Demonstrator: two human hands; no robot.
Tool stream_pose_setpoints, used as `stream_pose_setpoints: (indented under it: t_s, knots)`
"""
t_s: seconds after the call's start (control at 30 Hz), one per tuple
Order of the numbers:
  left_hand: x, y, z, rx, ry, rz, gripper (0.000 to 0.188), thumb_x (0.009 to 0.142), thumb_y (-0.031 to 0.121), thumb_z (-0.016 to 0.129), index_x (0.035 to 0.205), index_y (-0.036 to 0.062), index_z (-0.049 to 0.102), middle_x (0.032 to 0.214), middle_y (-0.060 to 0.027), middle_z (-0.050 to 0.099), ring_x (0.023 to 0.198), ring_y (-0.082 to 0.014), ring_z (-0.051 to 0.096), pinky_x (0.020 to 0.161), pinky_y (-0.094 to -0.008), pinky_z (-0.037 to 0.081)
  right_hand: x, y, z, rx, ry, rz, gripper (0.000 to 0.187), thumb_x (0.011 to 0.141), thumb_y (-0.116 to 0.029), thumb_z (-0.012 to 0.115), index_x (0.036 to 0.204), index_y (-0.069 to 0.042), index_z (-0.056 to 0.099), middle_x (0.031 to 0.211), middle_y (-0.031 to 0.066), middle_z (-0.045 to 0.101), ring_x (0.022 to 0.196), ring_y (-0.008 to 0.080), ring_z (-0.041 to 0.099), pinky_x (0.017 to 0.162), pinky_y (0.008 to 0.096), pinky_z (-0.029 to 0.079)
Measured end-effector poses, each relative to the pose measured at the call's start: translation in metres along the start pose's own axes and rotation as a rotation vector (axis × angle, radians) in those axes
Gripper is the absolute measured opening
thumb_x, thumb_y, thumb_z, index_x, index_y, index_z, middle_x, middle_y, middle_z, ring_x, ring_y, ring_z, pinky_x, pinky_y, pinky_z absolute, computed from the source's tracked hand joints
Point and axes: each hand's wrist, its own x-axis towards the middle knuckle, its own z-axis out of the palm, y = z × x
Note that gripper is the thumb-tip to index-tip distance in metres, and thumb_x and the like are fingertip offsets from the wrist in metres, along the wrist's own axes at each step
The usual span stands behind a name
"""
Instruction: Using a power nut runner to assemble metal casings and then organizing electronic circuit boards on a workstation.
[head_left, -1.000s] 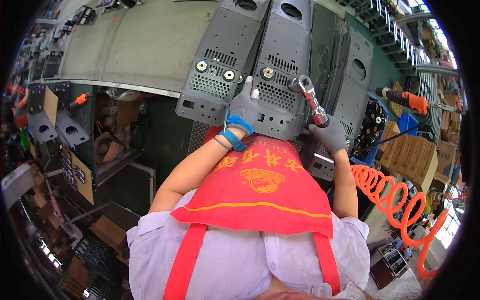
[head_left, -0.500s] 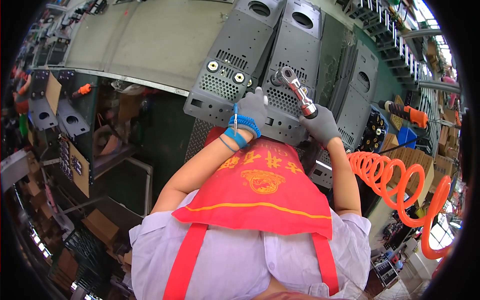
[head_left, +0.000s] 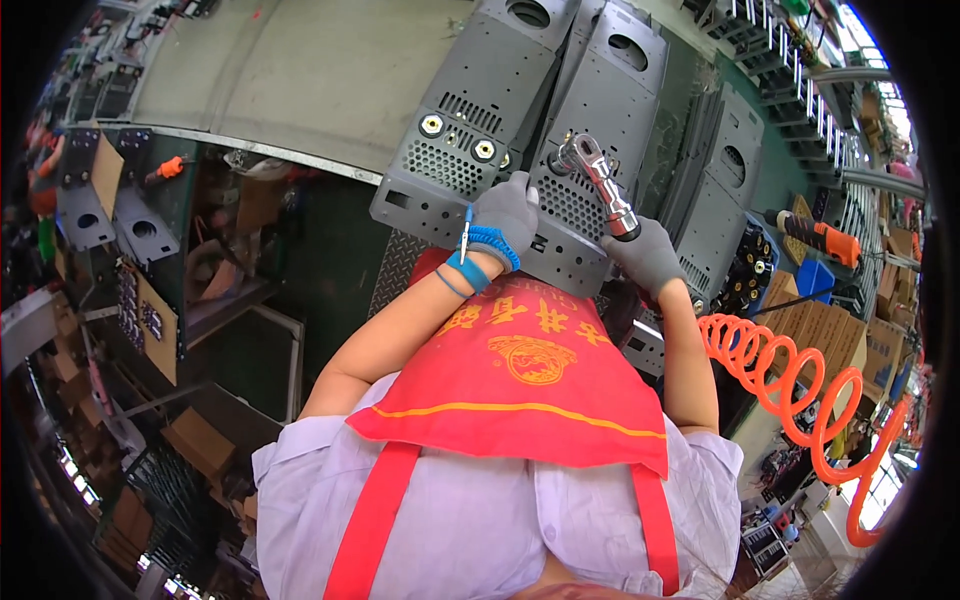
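My right hand [head_left: 646, 257], in a grey glove, is wrapped round the handle of a silver ratchet wrench [head_left: 606, 188]. The wrench's head lies over the right-hand grey perforated metal panel [head_left: 598, 110], with a socket against a fitting there; the fitting itself is hidden. My left hand [head_left: 503, 217], also gloved, closes on the near left edge of that panel, its fingertips partly hidden. A pen-like blue and white tool [head_left: 466, 232] lies along the left wrist. Beside it, the left-hand metal panel [head_left: 455, 160] carries brass-and-white hex fittings [head_left: 484, 150].
An orange coiled hose [head_left: 790, 385] hangs at the right. More grey panels [head_left: 722, 180] stand stacked on the right, near a tray of black fittings [head_left: 748, 275] and an orange-and-black power tool [head_left: 822, 238]. A pale tabletop [head_left: 300, 85] stretches to the far left.
The right-hand panel has turned slightly, its far end shifting right. The wrench stays on it in my right hand. The orange hose has swung lower.
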Motion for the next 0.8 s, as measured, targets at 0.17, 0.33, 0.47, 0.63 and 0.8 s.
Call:
stream_pose_setpoints:
  t_s: [0.17,0.33,0.47,0.63,0.8]
  knots:
    - [-0.003,0.002,0.001,-0.102,0.031,-0.024,0.029,0.094,0.026,0.050,0.110,0.0031,0.058,0.091,-0.0251,0.065,0.087,-0.0434,0.062,0.076,-0.0514,0.048,0.000,0.008,0.003,-0.013,-0.010,0.036,0.033,0.072,-0.028,0.066,0.084,0.003,0.063,0.069,0.0163,0.065,0.064,0.0296,0.065,0.065,0.0373,0.050]
    - [-0.005,0.002,0.000,-0.087,0.008,-0.007,0.028,0.094,0.025,0.051,0.111,0.0041,0.057,0.089,-0.0252,0.065,0.086,-0.0435,0.062,0.076,-0.0513,0.048,-0.004,0.006,0.005,-0.066,0.014,0.005,0.034,0.072,-0.029,0.066,0.083,0.004,0.064,0.071,0.0194,0.064,0.068,0.0342,0.065,0.066,0.0384,0.050]
    - [-0.004,0.000,0.002,-0.042,0.076,0.067,0.021,0.092,0.020,0.052,0.102,0.0020,0.057,0.077,-0.0228,0.064,0.075,-0.0419,0.063,0.067,-0.0518,0.049,-0.004,0.013,0.003,0.007,0.019,0.003,0.032,0.071,-0.026,0.068,0.084,0.003,0.064,0.071,0.0150,0.065,0.065,0.0272,0.065,0.065,0.0359,0.050]
    - [-0.002,0.007,-0.027,-0.167,0.153,0.298,0.032,0.094,0.023,0.050,0.114,-0.0002,0.060,0.083,-0.0230,0.065,0.078,-0.0417,0.063,0.070,-0.0506,0.049,-0.028,-0.002,-0.022,0.341,-0.063,0.017,0.027,0.072,-0.019,0.071,0.088,0.000,0.062,0.066,0.0031,0.060,0.057,0.0130,0.058,0.055,0.0290,0.047]
    - [0.001,-0.036,-0.088,-0.235,0.255,0.262,0.037,0.096,0.024,0.049,0.121,-0.0016,0.058,0.105,-0.0274,0.063,0.098,-0.0397,0.063,0.084,-0.0409,0.050,-0.035,0.022,-0.029,0.516,0.165,-0.093,0.019,0.075,-0.016,0.069,0.085,-0.002,0.059,0.063,0.0021,0.056,0.048,0.0092,0.052,0.045,0.0244,0.041]
